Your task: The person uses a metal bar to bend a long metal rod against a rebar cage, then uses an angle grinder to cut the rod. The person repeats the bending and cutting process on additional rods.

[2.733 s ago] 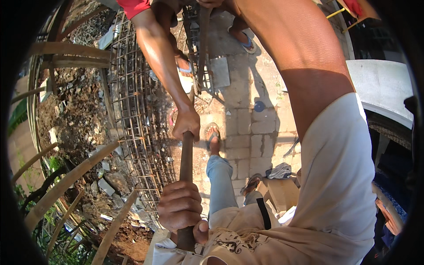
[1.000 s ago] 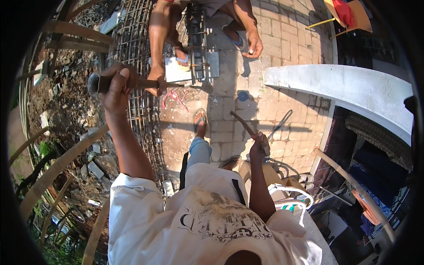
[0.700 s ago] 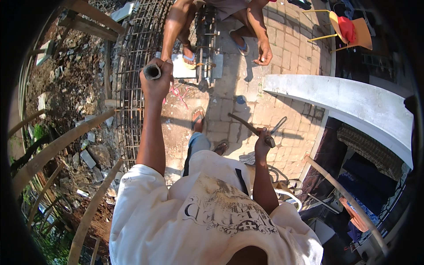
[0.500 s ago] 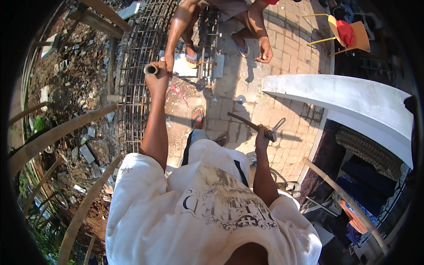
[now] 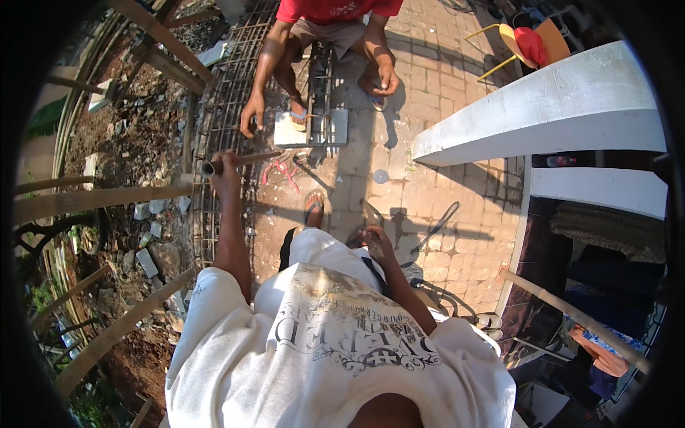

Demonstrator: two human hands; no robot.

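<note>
My left hand, at the left of centre, grips a metal pipe with a hollow end toward me; the pipe lies across my view near the long rebar cage. My right hand, closer to my body, is closed round a long, narrow tool, foreshortened and partly hidden. Beyond them a co-worker in a red shirt crouches over a narrow rebar frame, which rests on a pale slab. Both of the co-worker's hands are apart from the pipe.
Rubble and bamboo poles border the left. On the right are a white concrete ledge, a yellow chair with red cloth, another bamboo pole and sandals. Pink scraps lie on the paving.
The co-worker's hand has let go of the pipe. My left hand with the pipe has moved down and left; my right hand with the tool has moved in toward my body.
</note>
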